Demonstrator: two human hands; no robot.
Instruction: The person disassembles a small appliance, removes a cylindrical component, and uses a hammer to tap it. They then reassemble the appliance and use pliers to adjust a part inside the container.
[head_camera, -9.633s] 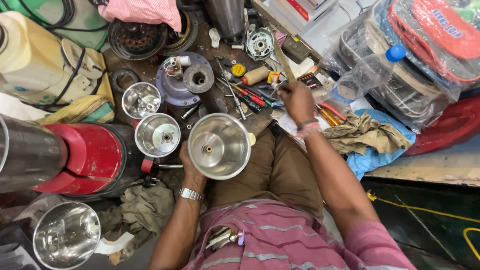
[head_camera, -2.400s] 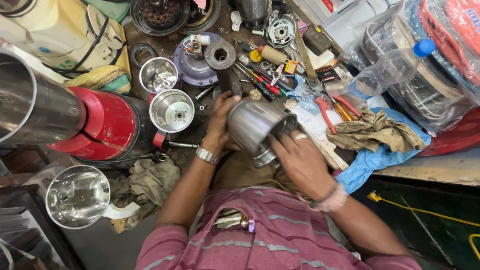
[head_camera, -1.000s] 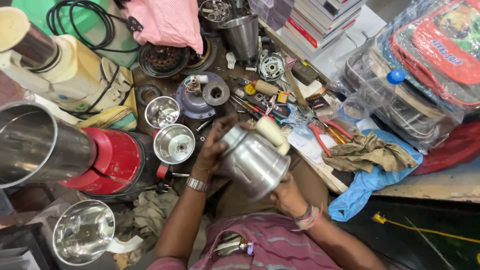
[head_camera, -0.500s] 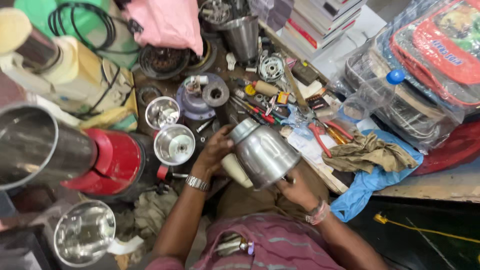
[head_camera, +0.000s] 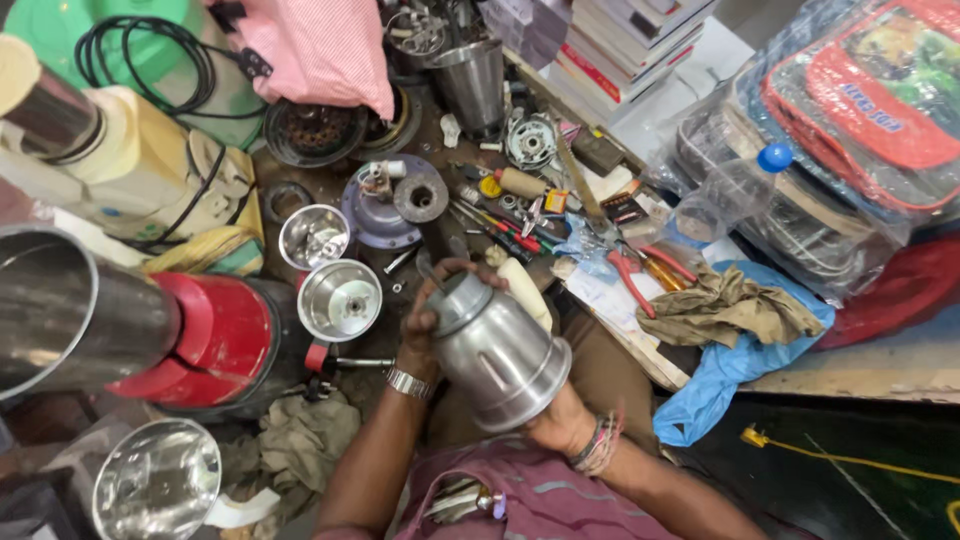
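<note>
I hold a steel mixer jar (head_camera: 497, 352) over my lap, tilted with its narrow base up and away from me and its wide mouth toward my body. My left hand (head_camera: 428, 317) grips the base end, fingers curled over it. My right hand (head_camera: 558, 424) cups the rim at the wide end from below. A cream handle (head_camera: 526, 290) juts from the jar's far side. Two smaller steel jars (head_camera: 340, 299) stand open on the floor just left of my left hand.
A red mixer base (head_camera: 215, 335) with a large steel jar (head_camera: 70, 315) lies at left, another steel jar (head_camera: 157, 485) at lower left. Screwdrivers and pliers (head_camera: 625, 270), a rag (head_camera: 737, 309), a blue cloth (head_camera: 715, 375), a bottle (head_camera: 730, 190) and stacked books (head_camera: 625, 45) crowd the far side.
The jar has been turned over in my hands: a second ago its handle faced up and right, now its base points away and the mouth faces me. My right hand slid under the rim.
</note>
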